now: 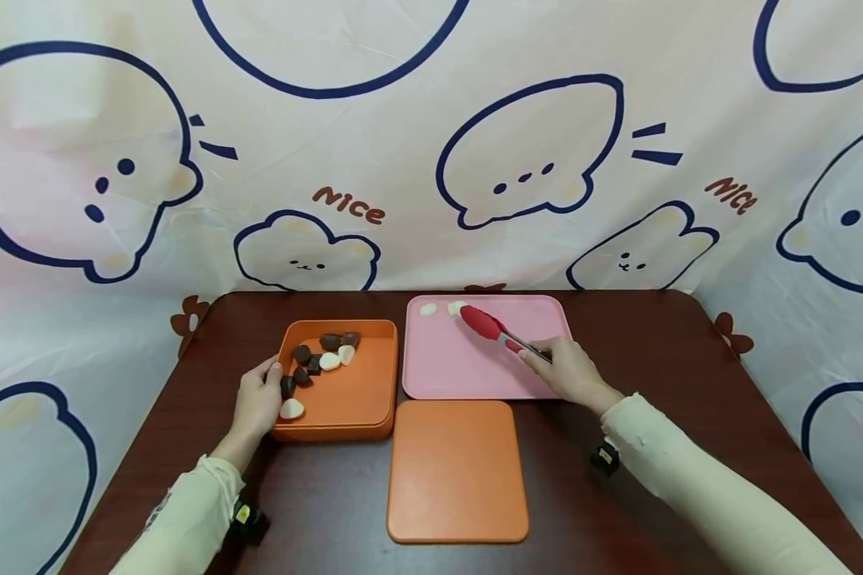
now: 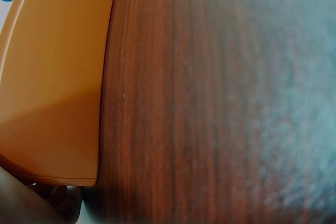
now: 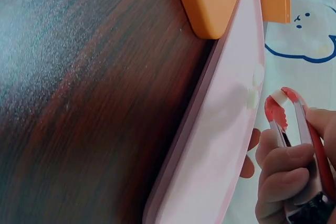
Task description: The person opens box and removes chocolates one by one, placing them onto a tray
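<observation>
My right hand (image 1: pixel 568 369) grips red-tipped metal tongs (image 1: pixel 483 323) over the pink tray (image 1: pixel 474 359). In the right wrist view, the tips of the tongs (image 3: pixel 275 113) pinch a small white piece (image 3: pixel 280 97). Two other white pieces lie near the tray's far left corner, one of them (image 1: pixel 428 309) close to the edge. My left hand (image 1: pixel 257 399) holds the left wall of an orange box (image 1: pixel 359 391), thumb at its rim. Inside the box sit several dark brown pieces (image 1: pixel 302 354) and a few white pieces (image 1: pixel 291 409), mostly along the left and back.
An orange lid-like square (image 1: pixel 460 471) lies flat in front of the tray, right of the box's front corner. Everything stands on a dark wooden table (image 1: pixel 316 511). Behind it hangs a pale curtain (image 1: pixel 402 144) with cartoon drawings.
</observation>
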